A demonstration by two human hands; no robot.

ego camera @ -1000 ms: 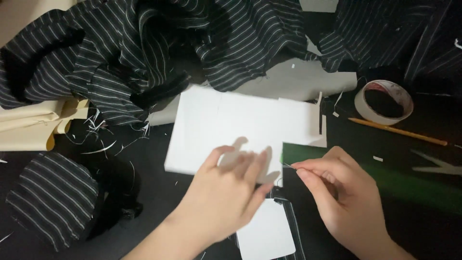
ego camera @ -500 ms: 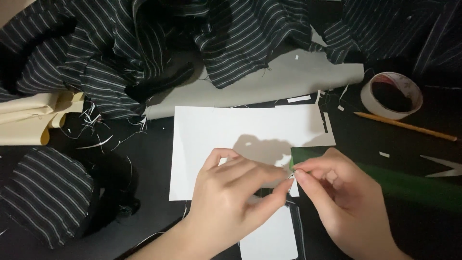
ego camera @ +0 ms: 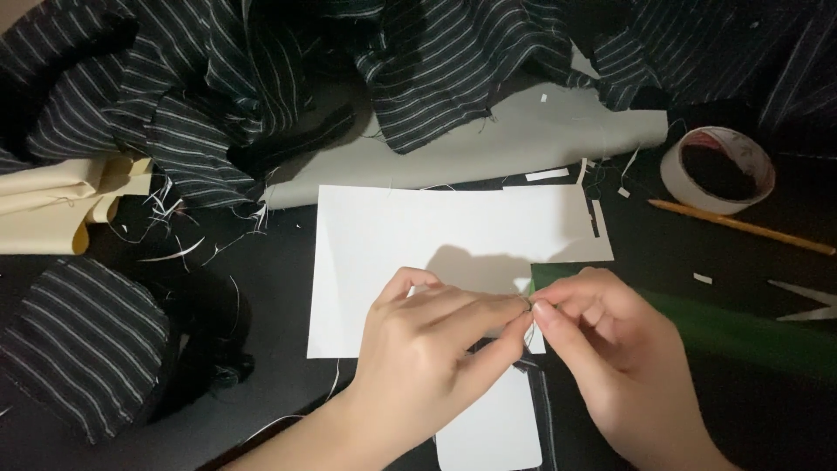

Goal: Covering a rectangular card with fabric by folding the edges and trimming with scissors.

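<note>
My left hand [ego camera: 432, 344] and my right hand [ego camera: 602, 349] meet fingertip to fingertip over a white sheet of paper [ego camera: 418, 240] on a dark table. Both pinch a thin thread or needle [ego camera: 527, 304] between thumb and forefinger; it is too small to tell which. A green strip [ego camera: 741, 331] runs out to the right from under my right hand. A smaller white piece with rounded corners [ego camera: 488, 432] lies below my hands, next to a dark edge.
Black striped cloth [ego camera: 261, 78] is heaped across the back, with a striped round piece [ego camera: 83, 344] at the left. Cream fabric [ego camera: 48, 205] lies at the left edge. A tape roll [ego camera: 717, 169], a pencil [ego camera: 741, 227] and scissor tips [ego camera: 806, 301] are at the right. Grey sheet [ego camera: 488, 144] lies behind the paper.
My left hand went from lying flat on the paper to curling up and pinching at my right hand's fingertips. The view shifted slightly, so the paper sits lower and flatter.
</note>
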